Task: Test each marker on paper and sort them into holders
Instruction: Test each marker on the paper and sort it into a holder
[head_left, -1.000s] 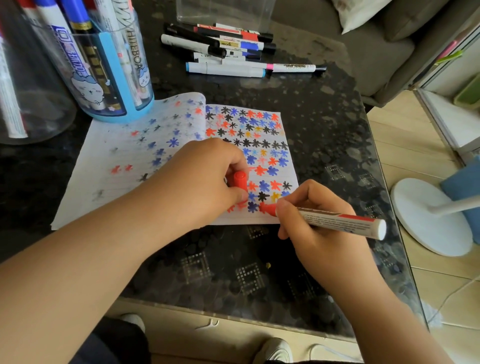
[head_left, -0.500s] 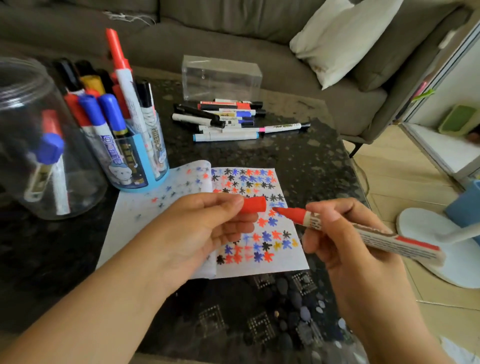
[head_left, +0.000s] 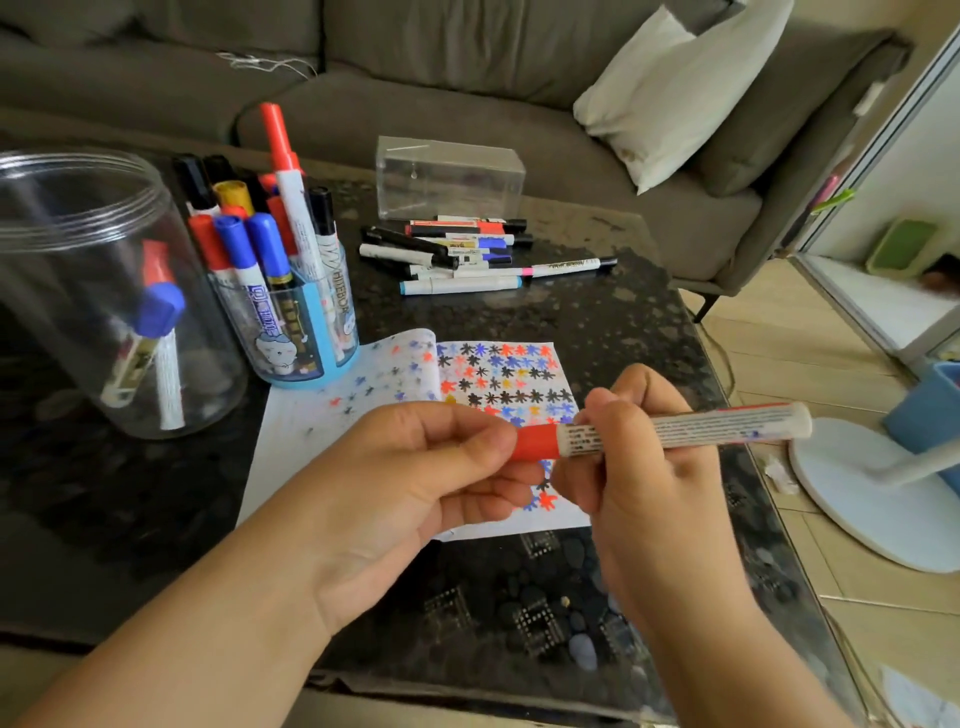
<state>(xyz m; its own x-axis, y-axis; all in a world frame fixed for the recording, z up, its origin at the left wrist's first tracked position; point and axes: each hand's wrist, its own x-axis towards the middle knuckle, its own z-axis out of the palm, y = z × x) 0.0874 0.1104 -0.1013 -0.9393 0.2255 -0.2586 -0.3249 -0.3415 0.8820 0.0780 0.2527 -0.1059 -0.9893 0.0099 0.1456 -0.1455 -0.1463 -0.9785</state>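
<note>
Half a second ago the red cap sat apart from the marker's bare tip; now it covers that tip, with both hands drawn together above the paper. One second ago the tip was down on the sheet, drawing.

Left hand pinches the red cap between thumb and curled fingers. Right hand grips the red marker by its white barrel just behind the cap, fingers wrapped round it, the barrel's far end pointing away to that hand's right. Marker and cap are held in the air over the near right part of the paper, which lies on the dark desk and is covered in red, blue and black star marks.

Beyond the left hand, touching the paper's far left corner, stands a blue holder packed with upright markers, caps red, blue, black and yellow. Left of it is a clear jar with a few markers leaning inside. Farther off, past both hands, a loose pile of markers lies on the desk in front of a clear box.
</note>
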